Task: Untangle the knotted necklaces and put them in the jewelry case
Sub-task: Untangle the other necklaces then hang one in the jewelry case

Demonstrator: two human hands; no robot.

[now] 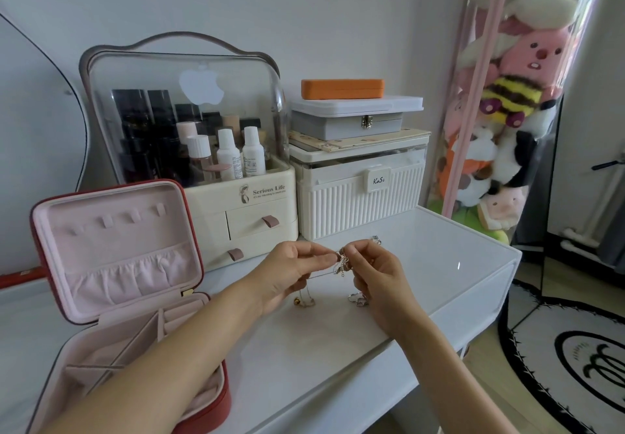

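Both hands (pinching) on knotted necklaces

Left hand and right hand pinch knotted necklaces.

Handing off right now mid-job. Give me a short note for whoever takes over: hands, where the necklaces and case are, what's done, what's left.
Left hand: pinching the knot of necklaces from the left.
Right hand: pinching the same knot from the right.
Necklaces: held just above the white table; loose ends with pendants hang down to the tabletop.
Jewelry case: open at the left; no necklace visible on its lid hooks or in the visible compartments.
Done: case opened, knot picked up.
Left: work the chains apart, then place each in the case.
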